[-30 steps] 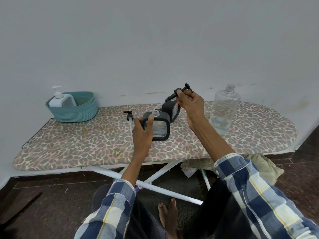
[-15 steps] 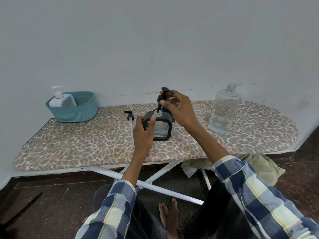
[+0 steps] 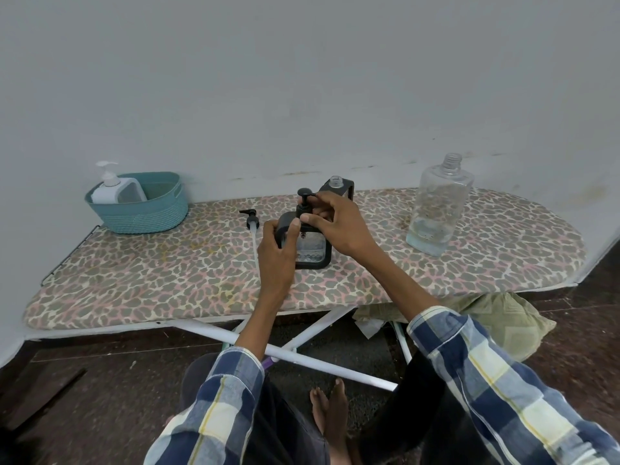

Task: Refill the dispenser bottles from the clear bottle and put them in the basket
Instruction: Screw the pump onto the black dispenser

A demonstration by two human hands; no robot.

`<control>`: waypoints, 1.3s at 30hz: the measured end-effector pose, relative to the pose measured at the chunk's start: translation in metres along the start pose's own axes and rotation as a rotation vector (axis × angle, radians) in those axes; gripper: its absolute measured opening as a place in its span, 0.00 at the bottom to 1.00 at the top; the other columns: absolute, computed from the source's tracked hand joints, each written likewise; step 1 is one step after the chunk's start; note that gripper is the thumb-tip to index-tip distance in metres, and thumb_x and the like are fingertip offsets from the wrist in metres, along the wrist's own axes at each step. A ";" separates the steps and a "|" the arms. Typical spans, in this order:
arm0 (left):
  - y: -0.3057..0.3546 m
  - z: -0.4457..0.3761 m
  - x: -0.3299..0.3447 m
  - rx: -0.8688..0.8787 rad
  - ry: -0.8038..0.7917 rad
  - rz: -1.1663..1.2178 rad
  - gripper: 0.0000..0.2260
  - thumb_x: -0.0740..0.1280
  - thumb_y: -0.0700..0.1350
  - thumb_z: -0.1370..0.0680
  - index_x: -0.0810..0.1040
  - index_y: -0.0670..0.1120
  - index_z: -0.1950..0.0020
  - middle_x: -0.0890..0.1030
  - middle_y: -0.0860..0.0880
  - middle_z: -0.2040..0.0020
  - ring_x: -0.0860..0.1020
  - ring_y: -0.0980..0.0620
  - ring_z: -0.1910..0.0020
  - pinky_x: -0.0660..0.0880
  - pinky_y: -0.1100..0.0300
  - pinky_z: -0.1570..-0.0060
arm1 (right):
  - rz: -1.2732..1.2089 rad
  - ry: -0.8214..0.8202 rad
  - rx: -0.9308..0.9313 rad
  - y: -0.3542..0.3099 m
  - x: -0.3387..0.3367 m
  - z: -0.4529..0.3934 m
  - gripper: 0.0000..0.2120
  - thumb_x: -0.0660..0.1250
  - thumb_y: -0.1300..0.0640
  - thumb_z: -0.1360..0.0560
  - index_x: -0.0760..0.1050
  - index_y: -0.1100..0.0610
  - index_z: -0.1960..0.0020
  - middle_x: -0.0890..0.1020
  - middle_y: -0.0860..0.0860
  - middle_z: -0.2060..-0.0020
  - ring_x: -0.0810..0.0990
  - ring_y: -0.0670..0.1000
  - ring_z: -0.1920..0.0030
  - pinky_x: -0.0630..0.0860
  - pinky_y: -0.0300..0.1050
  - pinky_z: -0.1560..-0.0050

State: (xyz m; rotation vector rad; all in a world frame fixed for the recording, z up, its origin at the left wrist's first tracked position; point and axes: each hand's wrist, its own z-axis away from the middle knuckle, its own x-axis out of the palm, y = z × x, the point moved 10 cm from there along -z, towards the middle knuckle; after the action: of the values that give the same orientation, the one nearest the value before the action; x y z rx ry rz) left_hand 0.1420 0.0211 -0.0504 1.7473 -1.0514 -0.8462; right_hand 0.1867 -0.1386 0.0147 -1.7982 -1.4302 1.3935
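Near dispenser: a square black-framed dispenser bottle with clear panels (image 3: 310, 245) stood upright near the middle of the leopard-print ironing board (image 3: 167, 273), some liquid visible in its lower part, apparently already refilled.
Left hand: the left hand (image 3: 278, 253) was wrapped around the near dispenser's left side, thumb over the front top corner, evidently bracing it against turning.
Right hand: the right hand (image 3: 339, 223) was closed on the black pump head (image 3: 304, 204) seated in the bottle's neck, fingertips at the collar and nozzle, a hold suited to screwing it down.
Far dispenser: a second black-framed dispenser bottle (image 3: 337, 186) stood just behind, neck open and capless, likely next to receive a pump.
Loose pump: a black pump with a long white dip tube (image 3: 252, 224) lay flat on the board, left of the hands, probably kept for that open bottle.
Source: the large clear plastic bottle (image 3: 436, 209) stood uncapped, well to the right, a little liquid at its base.
Destination: the teal woven basket (image 3: 141, 213) sat at the board's far left, already holding a white pump dispenser (image 3: 115, 189).
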 end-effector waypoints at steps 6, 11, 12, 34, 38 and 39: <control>0.001 0.001 -0.001 -0.014 0.003 0.034 0.24 0.64 0.66 0.19 0.75 0.44 0.44 0.73 0.49 0.60 0.70 0.53 0.64 0.70 0.53 0.60 | -0.043 0.002 -0.034 -0.004 0.003 0.003 0.19 0.82 0.50 0.26 0.77 0.57 0.45 0.79 0.48 0.56 0.74 0.44 0.58 0.75 0.33 0.54; 0.000 0.001 0.001 -0.039 -0.004 0.063 0.18 0.60 0.55 0.11 0.74 0.40 0.43 0.76 0.50 0.56 0.73 0.58 0.61 0.71 0.61 0.59 | -0.015 -0.004 -0.088 -0.009 0.004 0.007 0.16 0.78 0.54 0.23 0.74 0.52 0.42 0.77 0.49 0.54 0.74 0.43 0.56 0.72 0.31 0.52; 0.000 0.001 0.001 -0.039 -0.006 0.066 0.17 0.58 0.53 0.10 0.74 0.39 0.43 0.76 0.49 0.55 0.73 0.59 0.61 0.71 0.63 0.59 | -0.012 -0.013 -0.084 -0.008 0.004 0.008 0.16 0.78 0.55 0.22 0.74 0.52 0.41 0.77 0.48 0.53 0.74 0.42 0.55 0.72 0.31 0.51; 0.003 0.002 -0.003 -0.033 0.032 0.029 0.14 0.59 0.52 0.10 0.71 0.47 0.52 0.68 0.53 0.62 0.64 0.57 0.66 0.63 0.59 0.63 | 0.061 -0.002 -0.023 -0.003 0.005 0.003 0.24 0.82 0.47 0.28 0.76 0.58 0.43 0.79 0.51 0.49 0.76 0.42 0.54 0.72 0.29 0.56; -0.001 0.000 -0.004 -0.037 0.041 0.035 0.16 0.60 0.55 0.11 0.73 0.44 0.50 0.70 0.57 0.64 0.66 0.57 0.65 0.64 0.58 0.62 | 0.059 -0.082 -0.041 -0.005 0.009 0.006 0.28 0.80 0.48 0.25 0.77 0.55 0.29 0.78 0.50 0.42 0.77 0.45 0.47 0.71 0.33 0.48; -0.002 0.000 -0.004 -0.040 0.043 0.037 0.17 0.60 0.55 0.11 0.73 0.44 0.49 0.70 0.57 0.64 0.67 0.56 0.64 0.65 0.56 0.61 | 0.061 -0.078 -0.044 -0.005 0.009 0.007 0.26 0.80 0.48 0.25 0.78 0.56 0.30 0.78 0.50 0.43 0.77 0.45 0.46 0.71 0.32 0.48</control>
State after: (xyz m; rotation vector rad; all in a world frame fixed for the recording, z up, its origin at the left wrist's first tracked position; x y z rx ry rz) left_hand 0.1405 0.0250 -0.0516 1.7006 -1.0288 -0.7982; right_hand 0.1779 -0.1305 0.0128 -1.8480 -1.4675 1.4893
